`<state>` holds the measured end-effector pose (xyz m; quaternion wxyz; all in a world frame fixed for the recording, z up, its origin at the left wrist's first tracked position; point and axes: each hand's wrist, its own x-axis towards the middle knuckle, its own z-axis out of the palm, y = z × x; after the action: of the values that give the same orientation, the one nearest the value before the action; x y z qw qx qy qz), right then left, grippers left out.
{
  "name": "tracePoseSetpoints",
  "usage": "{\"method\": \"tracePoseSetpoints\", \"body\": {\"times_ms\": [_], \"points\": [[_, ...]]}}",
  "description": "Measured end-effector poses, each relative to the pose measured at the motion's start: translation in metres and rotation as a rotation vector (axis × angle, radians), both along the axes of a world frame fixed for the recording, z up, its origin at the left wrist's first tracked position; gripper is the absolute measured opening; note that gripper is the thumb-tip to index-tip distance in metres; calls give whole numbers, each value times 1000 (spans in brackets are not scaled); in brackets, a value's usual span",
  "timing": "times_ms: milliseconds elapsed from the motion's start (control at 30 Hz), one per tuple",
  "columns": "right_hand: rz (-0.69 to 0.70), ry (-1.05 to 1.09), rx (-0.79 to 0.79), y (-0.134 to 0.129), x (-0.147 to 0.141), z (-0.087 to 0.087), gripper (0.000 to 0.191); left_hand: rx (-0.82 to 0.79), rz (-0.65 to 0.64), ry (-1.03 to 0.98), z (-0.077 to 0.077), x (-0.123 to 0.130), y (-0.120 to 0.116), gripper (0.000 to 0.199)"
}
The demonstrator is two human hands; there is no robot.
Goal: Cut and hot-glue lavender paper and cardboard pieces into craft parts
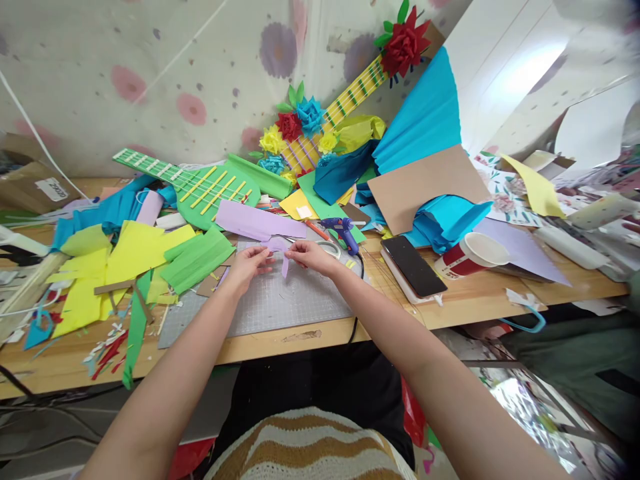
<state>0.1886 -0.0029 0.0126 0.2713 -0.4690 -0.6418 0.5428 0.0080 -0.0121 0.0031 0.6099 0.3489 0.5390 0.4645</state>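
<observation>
Between my two hands a thin, curved lilac paper strip is held above the grey cutting mat. My left hand pinches its left end with thumb and forefinger, the other fingers loosely bent. On the right end my right hand is closed in a pinch. A larger lilac paper sheet lies just beyond them. White-handled scissors lie partly hidden by my right hand, and a purple glue gun rests behind it.
Behind lie a green paper guitar and a flower-covered yellow one. Yellow crepe paper is heaped at left. On the right are a phone, a paper cup and brown cardboard. At far right another person's hand shows.
</observation>
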Motion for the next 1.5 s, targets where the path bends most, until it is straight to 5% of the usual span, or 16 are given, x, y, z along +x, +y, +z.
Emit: {"method": "tracePoseSetpoints", "body": {"times_ms": [133, 367, 533, 633, 800, 933, 1067, 1267, 1500], "points": [[-35, -102, 33, 5, 1, -2, 21, 98, 119, 197, 0, -16, -1, 23], [101, -184, 133, 8, -10, -2, 20, 88, 134, 425, 5, -29, -8, 41], [182, -253, 169, 8, -11, 1, 16, 295, 96, 610, -7, -30, 2, 19], [117, -296, 225, 10, -6, -1, 13, 474, -40, 733, -12, -26, 7, 23], [-217, -340, 142, 13, 1, -8, 16, 638, -389, 996, -15, -4, 2, 39], [-245, -346, 69, 12, 0, -8, 17, 658, -560, 1113, -20, 2, -3, 48], [-138, -325, 93, 11, 1, -4, 15, 701, -559, 1124, -21, -30, -8, 44], [28, -262, 80, 9, 6, 3, 12, 531, -479, 1191, -5, -89, -9, 30], [43, -72, -12, 9, 10, 2, 14, 523, -255, 1189, 9, -80, -2, 11]]}}
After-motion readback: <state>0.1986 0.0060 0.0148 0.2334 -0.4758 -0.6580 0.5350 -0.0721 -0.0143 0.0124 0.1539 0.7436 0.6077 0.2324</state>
